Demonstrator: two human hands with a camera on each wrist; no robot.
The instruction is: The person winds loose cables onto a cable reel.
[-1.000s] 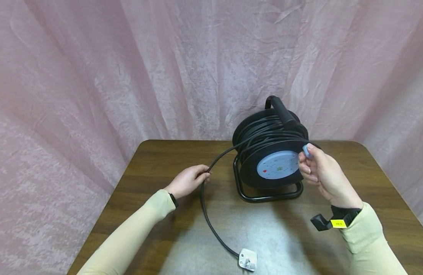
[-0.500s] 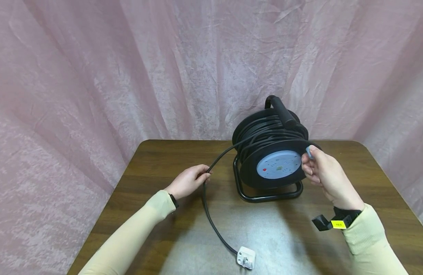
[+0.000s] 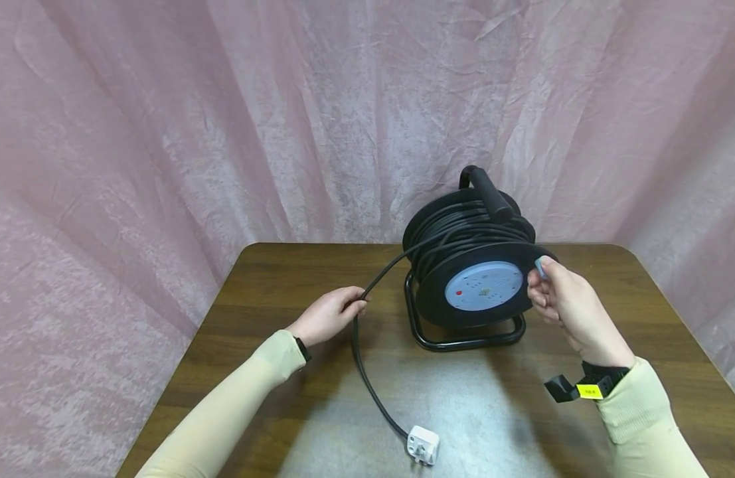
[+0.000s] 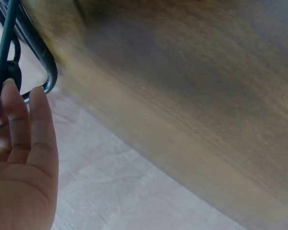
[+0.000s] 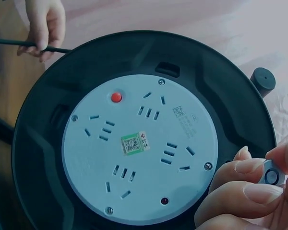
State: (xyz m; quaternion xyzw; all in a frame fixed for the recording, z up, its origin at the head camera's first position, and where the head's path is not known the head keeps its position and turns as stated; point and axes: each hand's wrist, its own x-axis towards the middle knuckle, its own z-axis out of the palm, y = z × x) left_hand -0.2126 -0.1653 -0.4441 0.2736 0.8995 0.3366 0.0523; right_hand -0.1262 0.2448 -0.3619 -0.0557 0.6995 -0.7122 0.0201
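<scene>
A black cable reel point(image 3: 429, 302) stands on its tubular frame, its drum wound with cable. Its near side carries a light blue socket panel point(image 5: 153, 177) with a red button point(image 5: 116, 97). At the rim of that side, my right hand point(image 3: 573, 309) pinches a small blue-grey crank knob point(image 5: 271, 173) between thumb and fingers. To the left of the reel, my left hand point(image 3: 326, 316) pinches the loose black cable point(image 3: 367, 385) between thumb and fingers. From there the cable curves down to a white plug point(image 3: 423, 445) near the front. The left thumb is out of sight in the left wrist view.
The reel's carrying handle point(image 3: 489, 192) rises on top. Everything stands on a brown wooden table point(image 3: 271, 279), whose rounded back corners show. A pink curtain point(image 3: 343, 119) hangs behind and at the sides.
My right hand and the knob have shifted slightly right and down, and the reel's side has turned a little. The plug has slid a short way left and up. My left hand stays almost still.
</scene>
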